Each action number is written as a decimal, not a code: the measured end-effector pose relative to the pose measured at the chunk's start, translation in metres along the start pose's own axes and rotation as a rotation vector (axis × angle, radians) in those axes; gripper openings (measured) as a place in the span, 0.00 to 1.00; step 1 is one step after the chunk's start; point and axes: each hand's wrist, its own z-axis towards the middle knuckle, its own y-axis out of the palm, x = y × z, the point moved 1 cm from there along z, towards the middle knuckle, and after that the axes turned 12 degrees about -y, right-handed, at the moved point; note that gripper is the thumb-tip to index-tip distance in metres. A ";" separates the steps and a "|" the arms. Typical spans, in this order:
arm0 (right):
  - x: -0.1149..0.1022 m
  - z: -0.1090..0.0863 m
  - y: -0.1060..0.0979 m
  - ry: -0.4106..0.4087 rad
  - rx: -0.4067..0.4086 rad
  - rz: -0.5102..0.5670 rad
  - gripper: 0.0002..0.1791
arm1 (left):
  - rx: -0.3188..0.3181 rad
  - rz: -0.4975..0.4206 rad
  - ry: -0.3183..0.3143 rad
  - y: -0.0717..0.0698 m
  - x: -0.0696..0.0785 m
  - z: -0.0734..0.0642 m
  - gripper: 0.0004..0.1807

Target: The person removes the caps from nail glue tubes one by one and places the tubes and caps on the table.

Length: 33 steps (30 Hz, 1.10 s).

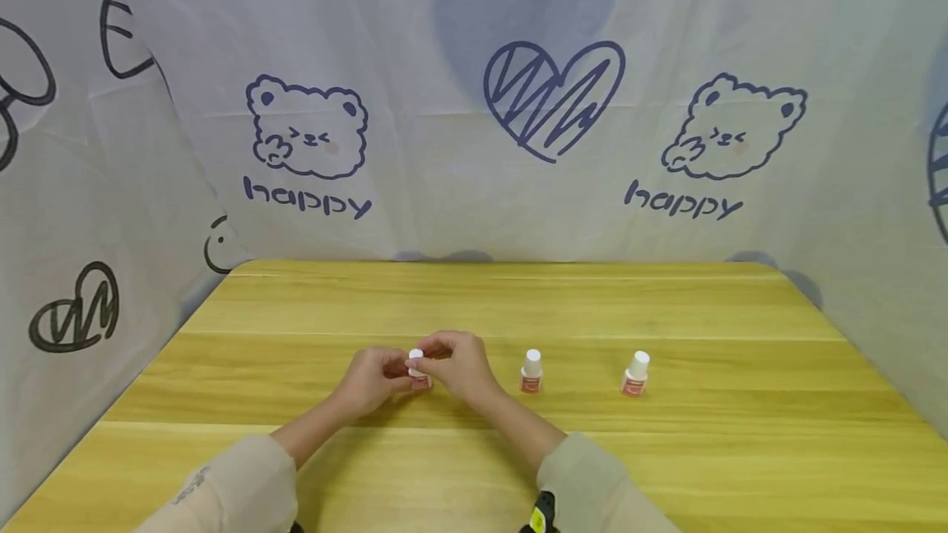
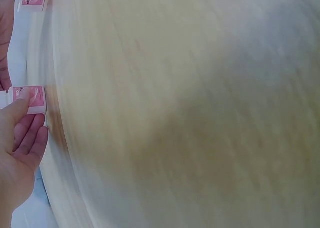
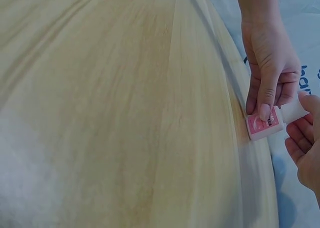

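Note:
Left of the table's middle, a small white bottle with a pink label (image 1: 420,383) stands upright between both hands. My left hand (image 1: 369,381) grips its body low down, the thumb lying across the label in the left wrist view. Up at the top, my right hand (image 1: 461,367) pinches the white cap (image 3: 294,110) between thumb and fingers. The cap sits on the bottle's neck in the right wrist view. Fingers cover part of the bottle in every view.
Two similar bottles stand upright to the right: a nearer one (image 1: 531,373) and a farther one (image 1: 635,375). The yellow wood-grain table (image 1: 474,467) ends at the back against a white curtain (image 1: 429,187) with printed bears and hearts.

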 end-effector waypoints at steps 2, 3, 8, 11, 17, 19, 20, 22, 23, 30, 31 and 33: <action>0.000 0.000 0.000 -0.005 -0.003 -0.001 0.11 | -0.011 -0.005 -0.006 -0.001 0.000 0.000 0.06; 0.000 0.000 0.001 -0.006 -0.004 -0.003 0.11 | -0.018 -0.009 -0.007 -0.001 0.000 0.001 0.06; 0.001 0.000 0.002 -0.016 -0.006 -0.009 0.11 | -0.014 -0.004 0.005 -0.001 0.000 0.001 0.05; 0.001 -0.001 0.002 -0.020 0.004 -0.005 0.11 | -0.009 -0.004 -0.002 -0.001 0.000 0.001 0.06; -0.002 -0.001 0.001 -0.008 0.007 -0.017 0.10 | -0.009 -0.013 -0.034 -0.001 0.002 0.000 0.07; -0.003 0.000 0.001 -0.006 -0.005 -0.030 0.10 | -0.009 -0.016 -0.030 -0.001 0.002 0.000 0.07; -0.003 0.000 0.000 -0.009 -0.013 -0.039 0.09 | -0.009 -0.016 -0.028 -0.001 0.002 0.000 0.07; -0.003 0.002 -0.001 -0.011 -0.029 -0.056 0.09 | -0.009 -0.016 -0.025 -0.002 0.003 0.000 0.07; -0.004 0.002 -0.001 -0.008 -0.037 -0.062 0.09 | -0.010 -0.015 -0.024 -0.002 0.003 0.000 0.07; -0.006 0.004 -0.003 0.022 -0.071 -0.097 0.07 | -0.024 -0.028 -0.020 -0.002 0.002 0.000 0.08; -0.006 0.005 -0.003 0.023 -0.073 -0.098 0.07 | -0.028 -0.031 -0.017 -0.002 0.002 0.000 0.08; -0.006 0.005 -0.002 0.023 -0.074 -0.098 0.07 | -0.035 -0.041 -0.008 -0.003 0.001 0.000 0.09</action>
